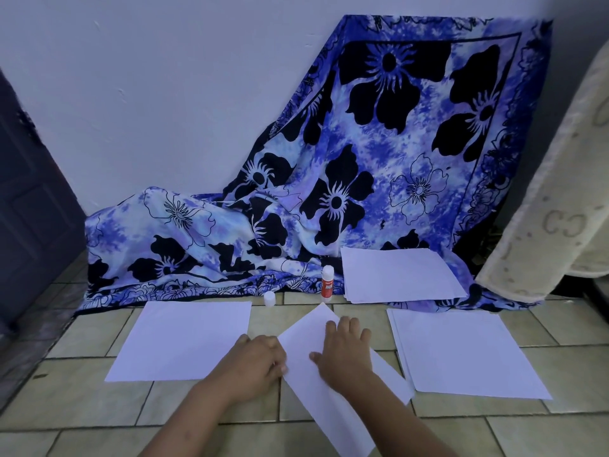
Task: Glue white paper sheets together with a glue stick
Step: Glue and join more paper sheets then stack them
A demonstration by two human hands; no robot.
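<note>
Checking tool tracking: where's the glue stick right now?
Head view, centre: the glue stick stands upright on the floor at the blue cloth's edge, its loose cap to the left, a paper stack to the right.

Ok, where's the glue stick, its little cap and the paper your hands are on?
glue stick (327, 282): head view, on its red label.
cap (269, 298): head view, on its white side.
tilted paper (313, 328): head view, bare part below its top corner.
</note>
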